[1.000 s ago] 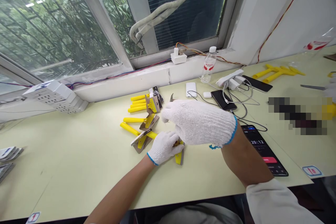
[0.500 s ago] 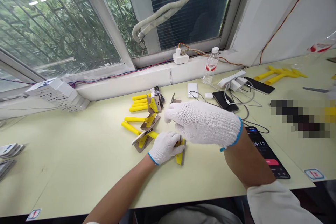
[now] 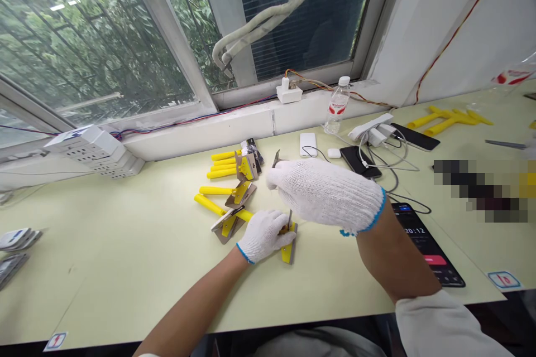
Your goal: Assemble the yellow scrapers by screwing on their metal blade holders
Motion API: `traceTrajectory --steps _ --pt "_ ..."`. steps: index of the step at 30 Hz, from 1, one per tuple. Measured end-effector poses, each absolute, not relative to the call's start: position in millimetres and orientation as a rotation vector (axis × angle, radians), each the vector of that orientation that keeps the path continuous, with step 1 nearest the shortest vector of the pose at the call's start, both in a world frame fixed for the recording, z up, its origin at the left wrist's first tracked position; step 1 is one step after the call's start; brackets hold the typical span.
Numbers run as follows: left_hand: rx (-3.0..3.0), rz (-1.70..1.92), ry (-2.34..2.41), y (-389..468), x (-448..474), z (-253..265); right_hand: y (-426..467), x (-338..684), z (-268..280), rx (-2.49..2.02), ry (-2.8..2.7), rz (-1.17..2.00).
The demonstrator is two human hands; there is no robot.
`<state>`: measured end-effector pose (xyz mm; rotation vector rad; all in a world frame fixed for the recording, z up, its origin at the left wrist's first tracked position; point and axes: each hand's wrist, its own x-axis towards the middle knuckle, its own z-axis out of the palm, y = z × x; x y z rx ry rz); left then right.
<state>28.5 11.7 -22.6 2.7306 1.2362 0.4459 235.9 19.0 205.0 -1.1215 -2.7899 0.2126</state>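
Note:
My left hand, in a white knitted glove with a blue cuff, is closed around a yellow scraper lying on the table, its metal edge facing right. Just above it, my right hand, gloved alike, is curled into a fist. A thin dark shaft shows between the fist and the scraper head; whatever the right fingers hold is hidden. Two yellow scrapers with metal blades lie left of my hands, the nearer one touching a pale-edged flat piece. A small metal blade stands partly behind my right hand.
More scrapers are grouped farther back, beside black packets. A water bottle, a power strip, cables and phones occupy the right. White boxes stand by the window; yellow handles lie far right.
My right hand has shifted slightly to the right and turned a little, exposing more of the thin shaft. My left hand and the scraper stay in place.

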Motion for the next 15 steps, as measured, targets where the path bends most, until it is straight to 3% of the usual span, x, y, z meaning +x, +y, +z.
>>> traceTrajectory --steps 15 --pt "2.742 0.441 1.232 12.1 28.1 -23.4 14.8 229.7 214.6 -1.247 -2.811 0.214"
